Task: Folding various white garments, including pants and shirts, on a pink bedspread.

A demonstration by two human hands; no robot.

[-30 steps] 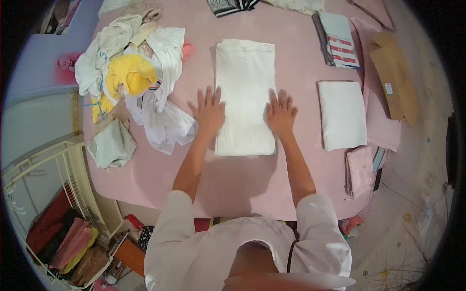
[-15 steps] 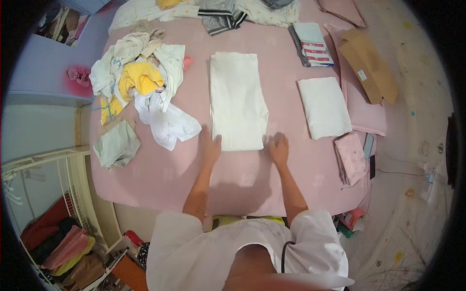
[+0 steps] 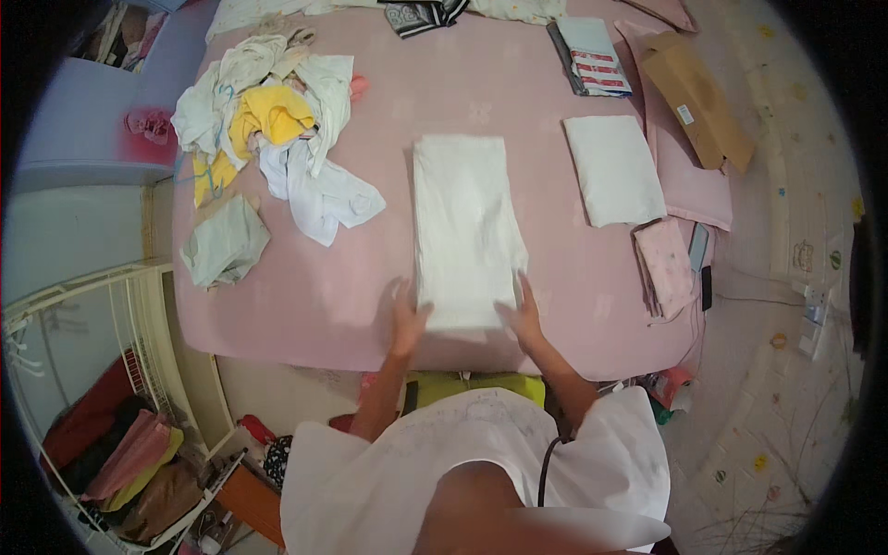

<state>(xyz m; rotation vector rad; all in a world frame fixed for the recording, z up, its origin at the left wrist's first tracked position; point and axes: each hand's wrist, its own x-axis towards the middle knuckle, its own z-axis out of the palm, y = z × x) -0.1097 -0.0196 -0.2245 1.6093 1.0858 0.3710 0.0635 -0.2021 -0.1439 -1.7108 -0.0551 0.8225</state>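
Observation:
Folded white trousers [image 3: 467, 227] lie lengthwise on the pink bed sheet [image 3: 370, 111], their short end towards me. My left hand [image 3: 408, 320] is at the near left edge, thumb over the cloth and fingers along its side. At the near right edge, my right hand [image 3: 523, 320] holds the cloth in the same way, its thumb on top. The fingertips at the cloth's edges are slightly blurred. To the right lies a flat folded white cloth [image 3: 615, 171], apart from my hands.
A heap of white clothes [image 3: 305, 176] with a yellow garment [image 3: 273, 116] is on the left, a pale green bundle [image 3: 227, 242] nearer. Along the right are a packaged item [image 3: 597, 60], a brown paper bag [image 3: 698, 97], a pink folded cloth [image 3: 664, 264] and a phone [image 3: 698, 247].
The white trousers have slid towards me across the sheet, with both hands at their near corners. The view has shifted, so the bed sits higher in the picture.

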